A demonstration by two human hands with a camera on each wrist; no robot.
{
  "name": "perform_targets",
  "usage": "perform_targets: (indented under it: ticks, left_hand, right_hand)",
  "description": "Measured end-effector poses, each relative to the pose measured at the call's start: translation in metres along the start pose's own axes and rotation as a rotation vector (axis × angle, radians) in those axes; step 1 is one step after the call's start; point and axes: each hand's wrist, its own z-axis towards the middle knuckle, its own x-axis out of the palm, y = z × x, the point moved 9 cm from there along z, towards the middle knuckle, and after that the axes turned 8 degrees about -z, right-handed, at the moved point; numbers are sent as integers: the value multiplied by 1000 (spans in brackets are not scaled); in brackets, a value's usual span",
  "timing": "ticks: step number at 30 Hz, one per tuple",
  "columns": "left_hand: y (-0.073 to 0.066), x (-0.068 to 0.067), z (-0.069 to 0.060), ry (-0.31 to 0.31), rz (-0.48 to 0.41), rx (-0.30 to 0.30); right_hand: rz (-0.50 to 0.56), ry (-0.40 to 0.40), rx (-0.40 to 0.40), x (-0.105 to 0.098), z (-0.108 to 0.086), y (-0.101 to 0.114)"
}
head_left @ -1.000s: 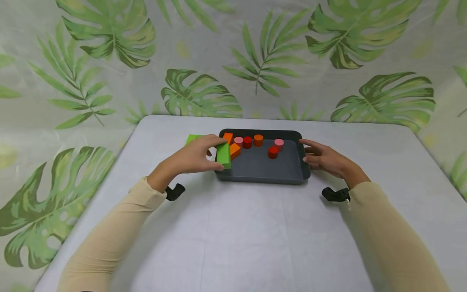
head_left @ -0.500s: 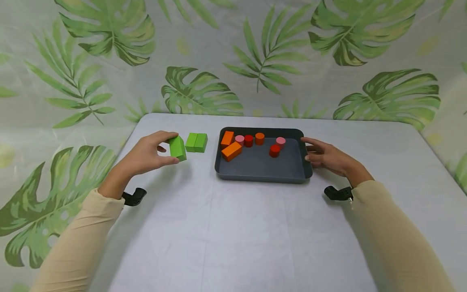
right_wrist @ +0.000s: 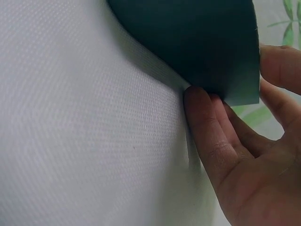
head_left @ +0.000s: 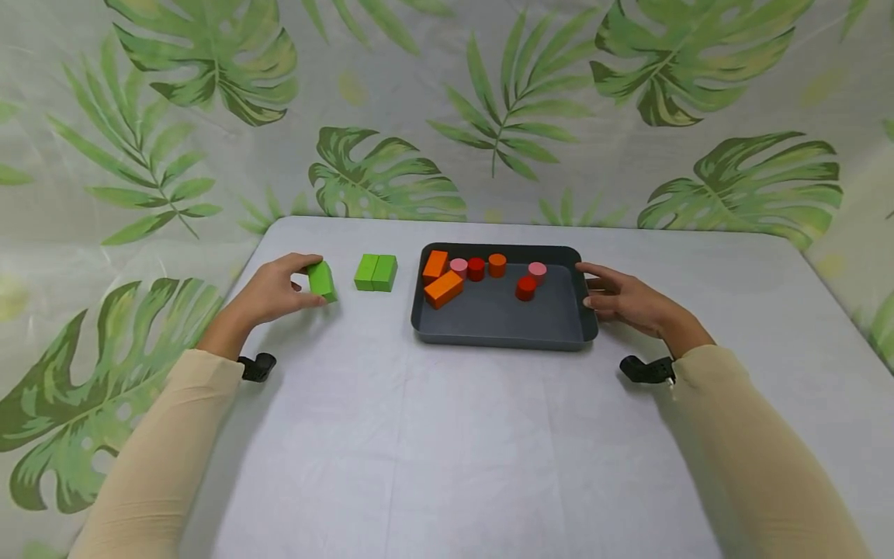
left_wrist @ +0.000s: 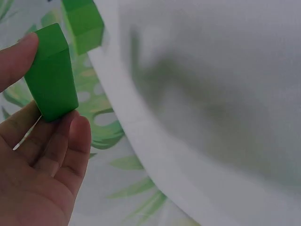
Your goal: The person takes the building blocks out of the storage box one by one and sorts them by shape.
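Observation:
My left hand (head_left: pixel 275 289) pinches a green block (head_left: pixel 322 282) between thumb and fingers, over the left part of the table. In the left wrist view the same green block (left_wrist: pixel 52 75) is tilted, with part of another green block (left_wrist: pixel 84 28) behind it. Two green blocks (head_left: pixel 375 272) stand side by side between that hand and a dark grey tray (head_left: pixel 503 330). My right hand (head_left: pixel 632 301) touches the tray's right wall with its fingertips. In the right wrist view, fairly straight fingers (right_wrist: pixel 207 127) rest against the tray's side (right_wrist: pixel 197 42).
Inside the tray lie two orange blocks (head_left: pixel 444 289) at its left end. Several short cylinders stand there too: pink (head_left: pixel 537 272), red (head_left: pixel 526 288) and orange (head_left: pixel 497 265). A white cloth (head_left: pixel 475 435) covers the table; a leaf-patterned sheet (head_left: pixel 391 101) hangs behind.
My left hand carried the green block left, from over the tray's left end past the two green blocks, then slightly further left. The right hand stayed at the tray's right wall.

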Motion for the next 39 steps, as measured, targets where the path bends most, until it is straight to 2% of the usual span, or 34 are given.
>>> perform_targets:
  ticks: [6,12,17,23,30,36,39]
  left_hand:
    - [14,7,28,33,49,-39]
    - [17,13,55,58,38,-69]
    - [18,19,69,81,28,-93]
    - [23,24,75,100,6,-116]
    - [23,29,78,114,-31,-111]
    - [25,36,78,141,-99,-124]
    - [24,40,80,145,-120,-109]
  right_hand:
    - [-2,-7,4,-2,-1,-1]
    - [4,-5,5,-2,1,-1]
    - [6,-4,8,0,2,-1]
    - [10,-1,3,2,3,-1]
    - [12,-3,3,1,3,-1]
    - [12,-5,4,0,2,-3]
    - [14,-3,2,-1,2,-3]
